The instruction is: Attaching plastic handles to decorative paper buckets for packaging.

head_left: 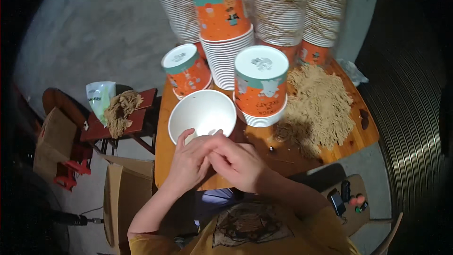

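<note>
My left hand and my right hand meet in front of my chest, over the near edge of the table. Their fingers are bent and pressed together; one left finger sticks up. Whatever lies between them, if anything, is hidden. Just beyond the hands an open white paper tub shows its bare inside, with its near rim partly covered by my fingers. To its right stands a short stack of upturned orange paper tubs with a white base on top.
A heap of tan strings covers the table's right side. Taller tub stacks rise behind, beside an upturned orange tub. More tan strings lie on a red stool at left. A cardboard box stands below; a phone rests on a seat.
</note>
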Tool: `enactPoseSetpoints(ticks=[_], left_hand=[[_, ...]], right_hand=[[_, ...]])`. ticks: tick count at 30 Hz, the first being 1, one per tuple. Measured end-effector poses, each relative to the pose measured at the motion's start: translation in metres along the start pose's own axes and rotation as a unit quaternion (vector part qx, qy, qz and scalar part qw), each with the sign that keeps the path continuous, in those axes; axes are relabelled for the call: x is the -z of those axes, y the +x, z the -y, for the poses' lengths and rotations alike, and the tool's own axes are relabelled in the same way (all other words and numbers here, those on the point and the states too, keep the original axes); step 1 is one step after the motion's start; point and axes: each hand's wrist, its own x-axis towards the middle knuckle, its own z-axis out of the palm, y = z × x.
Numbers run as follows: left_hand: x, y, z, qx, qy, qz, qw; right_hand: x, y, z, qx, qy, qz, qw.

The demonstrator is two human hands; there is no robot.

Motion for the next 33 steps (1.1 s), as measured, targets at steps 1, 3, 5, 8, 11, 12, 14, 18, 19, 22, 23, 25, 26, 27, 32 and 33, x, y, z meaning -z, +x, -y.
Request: enactPoseSetpoints(ticks=[1, 3, 5, 8, 11, 12, 14, 18, 19, 22, 23, 25, 26, 27, 32, 33], left_hand=[[0.002, -0.002, 0.0, -0.007, 0.026, 0.015, 1.0], [0.006, -0.006, 0.004, -0.017, 0.059, 0.03, 0.998], [0.014, -0.002, 0.003, -0.03, 0.062, 0.057, 0.996], [0.032, -0.006, 0.01, -0.034, 0.059, 0.12, 0.99], [0.055, -0.002, 0.027, -0.029, 0.088, 0.169, 0.981], [0.063, 0.003, 0.031, -0.037, 0.11, 0.176, 0.978], [0.069, 0.003, 0.051, -0.03, 0.112, 0.15, 0.982], [0.076, 0.017, 0.077, -0.003, 0.071, 0.129, 0.989], [0.076, 0.021, 0.08, -0.001, 0.067, 0.129, 0.989], [0.073, 0.029, 0.098, 0.012, 0.031, 0.113, 0.993], [0.07, 0.031, 0.1, 0.013, 0.03, 0.117, 0.993], [0.063, 0.032, 0.105, 0.008, 0.018, 0.107, 0.994], [0.061, 0.03, 0.105, 0.022, 0.004, 0.101, 0.995], [0.059, 0.025, 0.106, 0.028, 0.004, 0.106, 0.994], [0.053, 0.026, 0.098, 0.085, -0.134, -0.018, 0.987], [0.055, 0.024, 0.088, 0.061, -0.036, -0.067, 0.995]], right_hand=[[0.002, -0.001, 0.005, 0.004, 0.004, 0.01, 1.0], [0.006, 0.0, 0.018, 0.008, 0.059, 0.003, 0.998], [0.01, 0.003, 0.005, -0.018, 0.155, -0.016, 0.988], [0.021, 0.014, 0.0, -0.12, 0.297, 0.008, 0.947], [0.049, 0.013, -0.014, -0.156, 0.443, 0.035, 0.882], [0.06, 0.006, -0.025, -0.104, 0.498, 0.026, 0.86], [0.071, 0.008, -0.025, -0.126, 0.486, -0.026, 0.865], [0.088, 0.004, -0.03, -0.089, 0.596, -0.071, 0.795], [0.09, 0.001, -0.033, -0.063, 0.612, -0.063, 0.786], [0.091, -0.004, -0.032, -0.064, 0.635, -0.121, 0.761], [0.094, -0.004, -0.042, -0.051, 0.625, -0.102, 0.773], [0.094, -0.002, -0.052, -0.053, 0.54, -0.122, 0.831], [0.091, -0.002, -0.053, -0.053, 0.449, -0.137, 0.881], [0.088, -0.005, -0.049, -0.036, 0.429, -0.127, 0.894], [0.078, 0.0, -0.055, 0.044, 0.093, -0.21, 0.972], [0.077, 0.002, -0.055, 0.152, -0.061, -0.213, 0.963]])
